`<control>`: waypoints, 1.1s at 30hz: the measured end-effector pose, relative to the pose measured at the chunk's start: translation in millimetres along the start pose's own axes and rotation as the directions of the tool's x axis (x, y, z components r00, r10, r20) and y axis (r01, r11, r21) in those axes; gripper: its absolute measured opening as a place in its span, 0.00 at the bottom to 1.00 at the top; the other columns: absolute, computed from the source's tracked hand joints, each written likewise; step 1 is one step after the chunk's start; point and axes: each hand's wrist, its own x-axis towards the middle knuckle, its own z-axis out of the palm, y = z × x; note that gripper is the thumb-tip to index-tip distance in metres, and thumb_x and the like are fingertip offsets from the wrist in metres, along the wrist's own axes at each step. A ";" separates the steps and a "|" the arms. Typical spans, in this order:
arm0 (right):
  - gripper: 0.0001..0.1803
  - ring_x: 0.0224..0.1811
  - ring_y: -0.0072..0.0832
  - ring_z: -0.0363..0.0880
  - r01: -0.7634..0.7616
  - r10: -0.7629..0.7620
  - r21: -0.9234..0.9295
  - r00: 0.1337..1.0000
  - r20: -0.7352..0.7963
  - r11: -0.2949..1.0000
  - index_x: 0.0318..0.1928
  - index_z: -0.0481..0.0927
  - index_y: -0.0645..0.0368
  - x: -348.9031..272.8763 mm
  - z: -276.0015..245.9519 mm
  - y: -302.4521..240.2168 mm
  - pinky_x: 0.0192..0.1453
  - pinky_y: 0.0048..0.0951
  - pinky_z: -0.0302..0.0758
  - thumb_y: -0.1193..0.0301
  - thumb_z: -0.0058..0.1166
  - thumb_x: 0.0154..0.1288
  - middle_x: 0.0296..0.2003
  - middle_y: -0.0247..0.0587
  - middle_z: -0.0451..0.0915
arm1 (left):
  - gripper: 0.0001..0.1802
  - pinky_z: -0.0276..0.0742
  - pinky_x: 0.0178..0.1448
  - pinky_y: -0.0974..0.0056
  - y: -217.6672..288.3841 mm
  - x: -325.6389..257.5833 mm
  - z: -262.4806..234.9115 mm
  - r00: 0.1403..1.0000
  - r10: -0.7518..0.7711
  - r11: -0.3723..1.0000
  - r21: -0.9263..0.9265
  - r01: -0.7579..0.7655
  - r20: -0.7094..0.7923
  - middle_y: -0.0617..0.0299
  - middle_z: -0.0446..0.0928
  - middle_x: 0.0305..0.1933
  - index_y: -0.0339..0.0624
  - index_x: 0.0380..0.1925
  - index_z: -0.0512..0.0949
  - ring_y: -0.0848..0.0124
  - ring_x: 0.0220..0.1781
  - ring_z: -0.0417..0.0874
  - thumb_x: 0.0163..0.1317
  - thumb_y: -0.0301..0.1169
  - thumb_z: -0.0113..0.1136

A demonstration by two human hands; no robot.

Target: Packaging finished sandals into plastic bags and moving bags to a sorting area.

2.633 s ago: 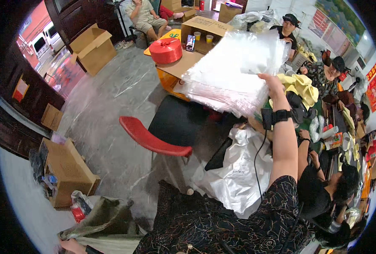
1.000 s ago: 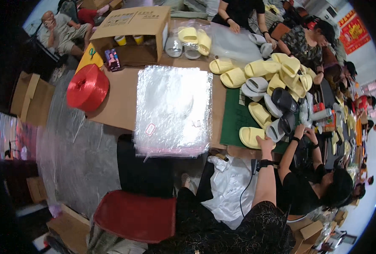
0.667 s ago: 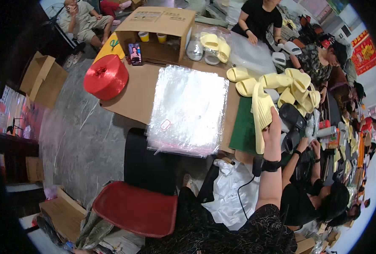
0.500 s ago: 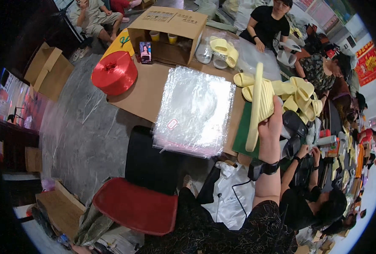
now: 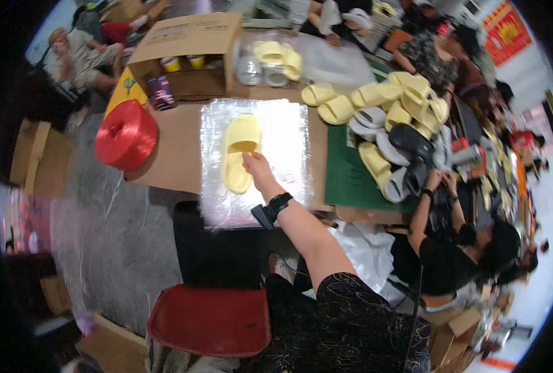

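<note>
A pale yellow slide slipper [image 5: 243, 132] is over the stack of clear plastic bags [image 5: 283, 143], its sole down and its toe pointing away from me. My right hand [image 5: 261, 171] is closed at the foot opening, the fingers gripping the slipper near the strap's edge. A dark band with a small box sits on that wrist. The fingertips are partly hidden against the slipper. My left hand is out of the picture.
A roll of red plastic twine [image 5: 126, 135] and an open cardboard box [image 5: 186, 53] with yellow cups stand on the table. Several slippers lie on the green mat [image 5: 345, 180] at right. A red-seated chair [image 5: 211, 320] stands in front; a co-worker [image 5: 450, 248] sits at right.
My right hand has carried the yellow slipper left from beside the slipper pile to the plastic bags. The slipper has turned from on edge to flat. The whole view has shifted.
</note>
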 end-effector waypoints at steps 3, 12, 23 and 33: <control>0.19 0.35 0.23 0.75 0.220 -0.218 0.018 0.974 -0.056 0.975 0.48 0.73 0.66 -61.6 -3.5 -11.6 0.37 0.26 0.74 0.68 0.58 0.60 0.34 0.38 0.78 | 0.17 0.66 0.46 0.56 -9.3 -10.7 9.3 0.999 0.026 0.994 -0.105 -0.023 0.035 0.64 0.75 0.48 0.51 0.46 0.77 0.64 0.46 0.73 0.64 0.43 0.46; 0.40 0.52 0.46 0.72 0.366 -0.508 -0.799 0.857 0.089 0.478 0.56 0.65 0.64 -40.7 -47.8 -85.2 0.49 0.40 0.74 0.52 0.66 0.48 0.48 0.56 0.72 | 0.24 0.61 0.65 0.64 -36.7 -60.9 -24.9 0.990 -0.041 0.906 -0.413 0.093 0.132 0.70 0.67 0.65 0.55 0.60 0.68 0.74 0.65 0.65 0.68 0.44 0.36; 0.06 0.25 0.26 0.74 0.562 -0.594 -0.207 0.702 -0.392 0.801 0.30 0.69 0.64 -23.4 -142.1 -75.5 0.27 0.30 0.72 0.75 0.53 0.58 0.22 0.39 0.75 | 0.24 0.61 0.65 0.64 -27.8 73.1 -215.8 0.974 0.055 0.796 -0.578 -0.176 -0.221 0.68 0.67 0.65 0.52 0.60 0.68 0.72 0.64 0.66 0.68 0.43 0.36; 0.36 0.50 0.43 0.74 -0.272 -0.800 -0.840 0.272 -0.535 0.469 0.53 0.69 0.69 -57.0 -445.4 -186.6 0.56 0.42 0.70 0.56 0.66 0.49 0.46 0.52 0.76 | 0.24 0.62 0.64 0.63 4.9 66.4 -235.6 0.969 0.089 0.607 -0.759 -0.235 -0.229 0.66 0.67 0.64 0.50 0.60 0.68 0.71 0.63 0.67 0.68 0.42 0.37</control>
